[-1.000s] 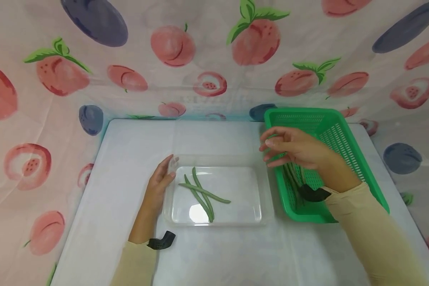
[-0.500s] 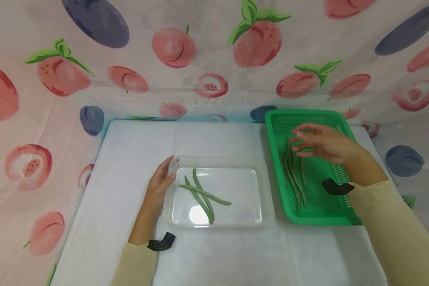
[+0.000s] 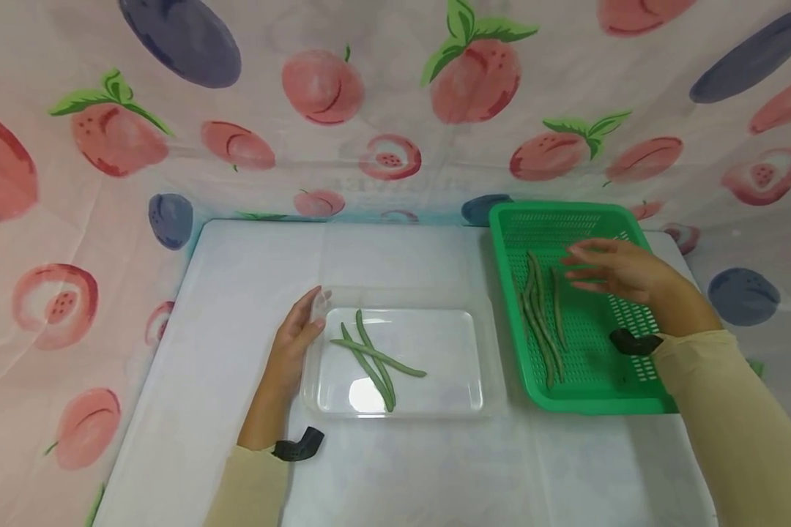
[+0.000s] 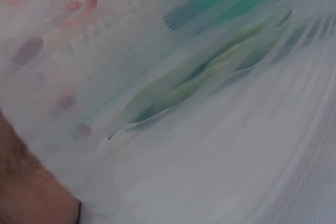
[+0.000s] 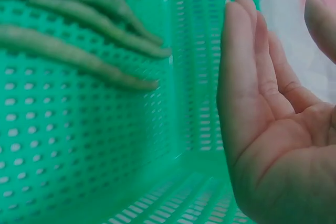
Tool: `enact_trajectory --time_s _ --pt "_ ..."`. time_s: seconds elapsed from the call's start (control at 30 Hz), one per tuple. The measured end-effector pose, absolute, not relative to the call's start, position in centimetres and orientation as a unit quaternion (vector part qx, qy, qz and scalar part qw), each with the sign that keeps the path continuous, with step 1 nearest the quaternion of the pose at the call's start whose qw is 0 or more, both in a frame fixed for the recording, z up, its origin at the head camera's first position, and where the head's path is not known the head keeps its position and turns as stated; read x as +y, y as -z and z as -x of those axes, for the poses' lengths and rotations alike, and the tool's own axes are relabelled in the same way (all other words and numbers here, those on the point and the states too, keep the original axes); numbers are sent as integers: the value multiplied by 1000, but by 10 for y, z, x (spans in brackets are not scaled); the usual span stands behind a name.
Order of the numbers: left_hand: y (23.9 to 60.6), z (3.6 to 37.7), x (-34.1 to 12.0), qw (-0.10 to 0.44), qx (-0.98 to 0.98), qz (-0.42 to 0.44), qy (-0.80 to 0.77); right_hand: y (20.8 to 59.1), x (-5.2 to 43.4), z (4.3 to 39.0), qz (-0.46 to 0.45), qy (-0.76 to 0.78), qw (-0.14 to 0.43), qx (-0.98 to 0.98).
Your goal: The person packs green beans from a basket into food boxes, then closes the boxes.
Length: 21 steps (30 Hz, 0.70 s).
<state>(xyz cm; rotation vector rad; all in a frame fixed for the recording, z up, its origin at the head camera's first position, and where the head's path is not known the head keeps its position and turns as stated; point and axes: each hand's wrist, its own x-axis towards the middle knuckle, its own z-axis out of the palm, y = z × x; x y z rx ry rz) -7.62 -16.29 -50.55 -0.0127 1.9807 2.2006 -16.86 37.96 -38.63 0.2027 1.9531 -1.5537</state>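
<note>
A clear plastic container (image 3: pixel 398 296) stands mid-table with 3 crossed green beans (image 3: pixel 361 366) on its floor. My left hand (image 3: pixel 291 340) holds its left rim near the far corner, thumb at the rim and fingers along the outer wall. Through the hazy plastic in the left wrist view, the beans (image 4: pixel 191 82) appear blurred. To the right is a green basket (image 3: pixel 593 406) with several green beans (image 3: pixel 540 322) along its left side. Over that basket hovers my right hand (image 3: pixel 622 271), its fingers extended. The right wrist view shows the palm (image 5: pixel 278 145) holding nothing, beans (image 5: pixel 79 56) apart from it.
A white cloth covers the table (image 3: pixel 395 476). Behind it hangs a fruit-print curtain (image 3: pixel 395 95), which also runs along both sides. The basket's far rim reaches the table's back edge. A narrow strip of cloth separates container and basket.
My right hand has moved right, from the basket's left rim to over its middle, uncovering the beans there. The left hand, the container and its beans stay put.
</note>
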Motion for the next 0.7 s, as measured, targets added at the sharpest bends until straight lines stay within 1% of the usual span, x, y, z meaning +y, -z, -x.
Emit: enact_trajectory --time_s 0.17,0.47,0.7 --pt "506 76 -164 88 663 4 -744 399 388 171 -103 584 324 738" --pt "507 76 -164 90 657 5 -749 419 398 169 -120 587 337 726" --pt "509 77 -164 93 657 7 -748 436 403 173 -132 555 345 745"
